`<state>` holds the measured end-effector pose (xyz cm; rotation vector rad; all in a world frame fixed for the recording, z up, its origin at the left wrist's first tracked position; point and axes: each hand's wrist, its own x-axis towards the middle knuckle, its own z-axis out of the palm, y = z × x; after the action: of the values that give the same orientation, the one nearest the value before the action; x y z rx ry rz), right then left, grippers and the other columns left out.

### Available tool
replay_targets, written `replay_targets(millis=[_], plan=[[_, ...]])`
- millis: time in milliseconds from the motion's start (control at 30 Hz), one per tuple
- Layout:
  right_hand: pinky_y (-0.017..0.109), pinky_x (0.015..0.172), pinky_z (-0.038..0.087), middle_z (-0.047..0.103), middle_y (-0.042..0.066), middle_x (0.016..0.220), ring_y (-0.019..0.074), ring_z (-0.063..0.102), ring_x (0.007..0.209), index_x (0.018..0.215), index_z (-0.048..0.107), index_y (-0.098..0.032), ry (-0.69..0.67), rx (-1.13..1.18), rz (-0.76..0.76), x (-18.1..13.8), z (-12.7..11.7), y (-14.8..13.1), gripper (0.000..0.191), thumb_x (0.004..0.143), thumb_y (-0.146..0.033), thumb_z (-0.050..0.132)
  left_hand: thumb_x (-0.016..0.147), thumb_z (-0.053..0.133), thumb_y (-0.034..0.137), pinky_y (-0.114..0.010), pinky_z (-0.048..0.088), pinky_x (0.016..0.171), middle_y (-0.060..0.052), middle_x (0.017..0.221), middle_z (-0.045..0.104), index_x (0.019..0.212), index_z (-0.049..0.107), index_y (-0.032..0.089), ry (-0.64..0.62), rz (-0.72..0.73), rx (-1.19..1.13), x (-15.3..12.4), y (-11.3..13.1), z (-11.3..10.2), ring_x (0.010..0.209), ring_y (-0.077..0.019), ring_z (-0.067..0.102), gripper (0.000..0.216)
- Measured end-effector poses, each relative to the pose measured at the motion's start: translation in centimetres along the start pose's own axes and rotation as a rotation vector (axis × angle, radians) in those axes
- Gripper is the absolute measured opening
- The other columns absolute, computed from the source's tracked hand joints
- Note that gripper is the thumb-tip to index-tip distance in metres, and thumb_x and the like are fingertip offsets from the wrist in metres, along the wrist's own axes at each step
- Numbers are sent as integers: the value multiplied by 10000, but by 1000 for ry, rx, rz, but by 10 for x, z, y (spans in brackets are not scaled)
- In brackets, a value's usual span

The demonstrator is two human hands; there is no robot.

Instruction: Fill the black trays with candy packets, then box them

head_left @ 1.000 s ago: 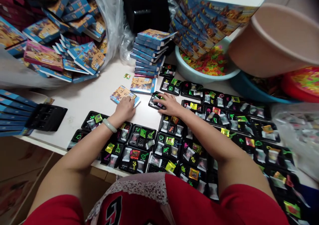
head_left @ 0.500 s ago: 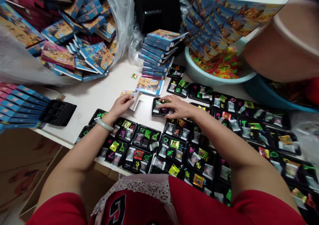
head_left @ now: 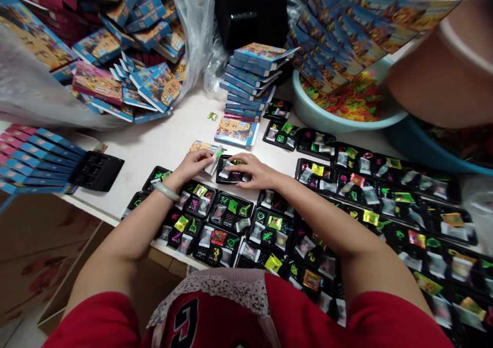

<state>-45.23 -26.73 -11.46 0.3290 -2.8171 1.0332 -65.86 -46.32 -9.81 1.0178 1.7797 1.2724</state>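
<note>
My left hand [head_left: 194, 164] pinches a small printed cardboard box [head_left: 203, 147] whose open white end faces right. My right hand [head_left: 250, 171] lies over a black plastic tray [head_left: 223, 175], fingers curled on its far and near edges. The tray holds small wrapped candies and bright plastic pieces, partly hidden under the fingers. Its left edge is right at the box's open end; whether it has entered cannot be made out. Just behind stands a closed blue box [head_left: 236, 131], in front of a stack of similar boxes [head_left: 248, 78].
Filled black trays [head_left: 227, 212] cover the table's front and right. A light blue basin [head_left: 346, 122] of colourful plastic pieces stands behind them. At left are a plastic bag [head_left: 196, 30] of boxes, a row of boxes [head_left: 38, 155] and stacked black trays [head_left: 96, 171].
My right hand has slid the black tray leftward across the table up to the box's open end. My left hand stays on the box. The view has shifted slightly.
</note>
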Motion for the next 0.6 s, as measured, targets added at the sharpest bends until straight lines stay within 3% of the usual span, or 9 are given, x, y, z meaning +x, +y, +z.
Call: replay_targets(millis=[133, 367, 600], plan=[[605, 1169, 378, 522, 110, 1522, 350, 454, 1396, 1460, 621, -352, 1, -64, 6, 8, 4, 4, 594, 881, -344, 755, 720, 792, 479, -389, 508, 941, -87, 1048, 755, 705, 655, 183, -38, -14, -19, 1, 2, 6, 946, -227, 662, 327], [636, 1136, 386, 589, 147, 1406, 370, 488, 1330, 1405, 668, -283, 41, -151, 17, 28, 28, 14, 511, 904, -373, 716, 696, 796, 465, -319, 496, 774, -59, 941, 721, 690, 634, 178, -29, -49, -78, 10, -5, 11, 791, -174, 613, 329], [671, 1184, 349, 603, 165, 1413, 400, 446, 1407, 1382, 657, -207, 125, -92, 82, 28, 43, 18, 574, 830, -312, 774, 696, 796, 457, -321, 515, 735, -65, 957, 735, 702, 623, 182, 52, -55, -61, 19, -14, 18, 794, -189, 623, 325]])
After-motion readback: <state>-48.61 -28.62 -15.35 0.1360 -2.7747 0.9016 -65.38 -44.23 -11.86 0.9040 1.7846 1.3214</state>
